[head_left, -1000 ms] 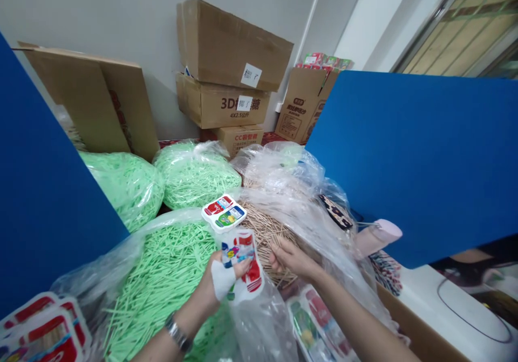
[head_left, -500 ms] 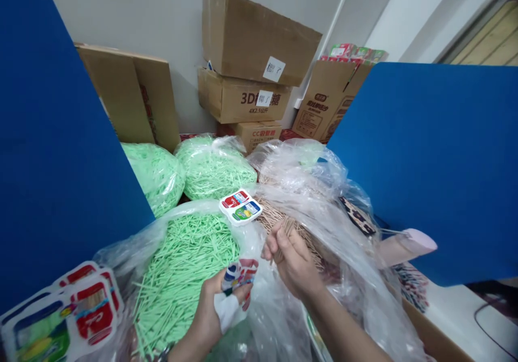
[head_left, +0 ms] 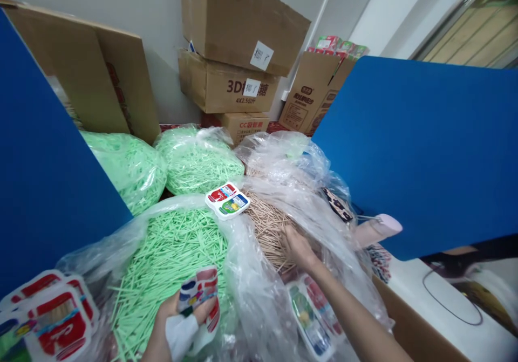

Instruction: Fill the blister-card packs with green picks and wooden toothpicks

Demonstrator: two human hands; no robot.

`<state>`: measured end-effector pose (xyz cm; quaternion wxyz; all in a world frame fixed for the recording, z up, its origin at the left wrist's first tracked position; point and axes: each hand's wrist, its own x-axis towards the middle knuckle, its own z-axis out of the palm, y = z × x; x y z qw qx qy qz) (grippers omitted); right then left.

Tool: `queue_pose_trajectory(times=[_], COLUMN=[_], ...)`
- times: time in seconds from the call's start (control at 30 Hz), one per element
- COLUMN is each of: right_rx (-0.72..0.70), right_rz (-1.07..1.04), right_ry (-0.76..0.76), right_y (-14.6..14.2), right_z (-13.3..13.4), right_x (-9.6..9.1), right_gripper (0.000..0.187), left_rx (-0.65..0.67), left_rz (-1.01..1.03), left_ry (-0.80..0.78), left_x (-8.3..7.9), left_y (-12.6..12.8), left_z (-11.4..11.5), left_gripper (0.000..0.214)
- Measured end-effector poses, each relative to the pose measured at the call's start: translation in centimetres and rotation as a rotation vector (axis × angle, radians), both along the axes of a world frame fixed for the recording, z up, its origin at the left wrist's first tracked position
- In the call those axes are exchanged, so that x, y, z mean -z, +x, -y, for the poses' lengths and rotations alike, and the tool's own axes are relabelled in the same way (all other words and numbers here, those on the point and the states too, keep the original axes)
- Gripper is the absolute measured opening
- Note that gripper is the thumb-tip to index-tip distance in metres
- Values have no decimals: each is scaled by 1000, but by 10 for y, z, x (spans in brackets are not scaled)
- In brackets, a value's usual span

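My left hand (head_left: 170, 319) is closed around a printed packet (head_left: 200, 292) with red, blue and white graphics, low over the green sticks (head_left: 170, 254). White material wraps its thumb. My right hand (head_left: 298, 248) reaches into an open clear bag of thin brown sticks (head_left: 265, 224). Its fingers are curled together among these sticks, with the fingertips partly hidden. On the bag edges between the two piles lies a white-edged double package (head_left: 227, 200) with red and green-blue labels.
Similar packages (head_left: 60, 324) are stacked at lower left; another package (head_left: 309, 311) lies under plastic beneath my right forearm. Full bags of green sticks (head_left: 198, 159) and stacked cartons (head_left: 243, 84) stand behind. Blue panels (head_left: 424, 151) flank both sides. A pale pink cylinder (head_left: 376, 230) is at right.
My right hand has gone from holding a small bunch of brown sticks above the pile down into the pile. My left hand, still gripping the packet, sits lower and further left. The view has shifted.
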<state>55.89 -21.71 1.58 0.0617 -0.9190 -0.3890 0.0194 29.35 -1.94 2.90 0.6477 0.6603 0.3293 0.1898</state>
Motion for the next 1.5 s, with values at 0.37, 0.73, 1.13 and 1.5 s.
queue_pose_trajectory(times=[0.37,0.73,1.13,1.5], right_rx=[-320,42,-193,-373], right_rz=[57,-785,-805,-713], right_ry=[-133,883,1341,903], right_y=[-10,-39,-137,-131], right_z=[-57,-48,-108,-88], right_x=[16,-51,-97,-86], right_gripper=[15,28,16,50], left_rx=[19,172,223,133], left_rz=[2,47,65,73], left_ry=[-38,-47,230,452], left_x=[-1,-16,-29,-22], left_y=[3,18,22,16], left_z=[13,5,10,-6], left_gripper=[30,26,22,26])
